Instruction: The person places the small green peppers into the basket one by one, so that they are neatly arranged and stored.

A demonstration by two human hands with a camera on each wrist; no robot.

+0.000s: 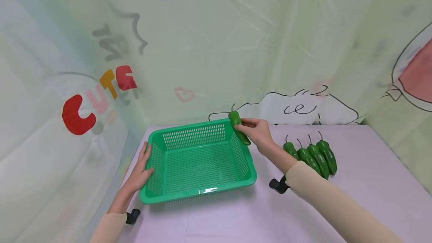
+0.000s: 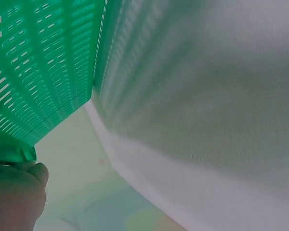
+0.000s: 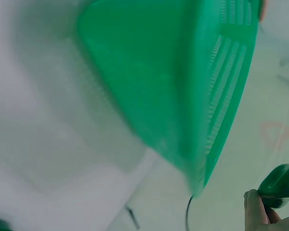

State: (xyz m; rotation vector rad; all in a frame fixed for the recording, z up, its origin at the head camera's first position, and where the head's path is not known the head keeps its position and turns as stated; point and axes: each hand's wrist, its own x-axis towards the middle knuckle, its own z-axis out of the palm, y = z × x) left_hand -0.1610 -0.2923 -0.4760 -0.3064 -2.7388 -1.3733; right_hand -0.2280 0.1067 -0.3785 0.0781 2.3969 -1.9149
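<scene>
A green plastic basket with perforated sides stands on the table, its inside bare. My left hand grips its left rim, the thumb over the inner side. Over the basket's far right corner, my right hand pinches a green chili pepper between thumb and fingers, stem pointing up and away. In the right wrist view the held pepper shows at the lower right edge. Several more green peppers lie side by side on the right of the table, the leftmost partly hidden by my right forearm.
A pale lilac cloth covers the table. Behind and to the left hang light printed curtains that reach the table's edges. Black wrist mounts stick out beside both wrists.
</scene>
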